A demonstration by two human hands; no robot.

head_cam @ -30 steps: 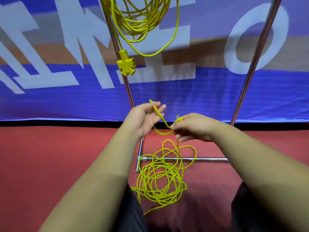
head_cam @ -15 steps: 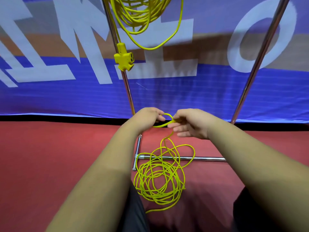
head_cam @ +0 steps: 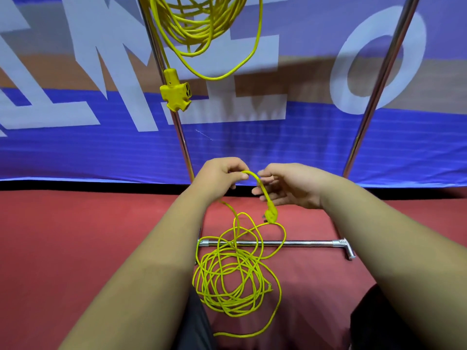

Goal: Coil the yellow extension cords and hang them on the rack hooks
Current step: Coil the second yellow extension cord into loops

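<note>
Your left hand (head_cam: 219,176) pinches the yellow cord (head_cam: 263,192) between thumb and forefinger. From that pinch it arches over to your right hand (head_cam: 290,189), whose fingers lie loose and uncurled just behind it (whether they touch it I cannot tell). The plug (head_cam: 271,215) dangles below your right fingertips. Beneath both hands the rest lies heaped on the red floor (head_cam: 75,236), across the rack's base bar (head_cam: 303,243). Above your left fingers hangs a coiled cord (head_cam: 194,34).

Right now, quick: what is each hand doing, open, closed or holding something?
Left hand: pinches the yellow extension cord near its plug end.
Right hand: open, fingers relaxed beside the cord, gripping nothing.
</note>
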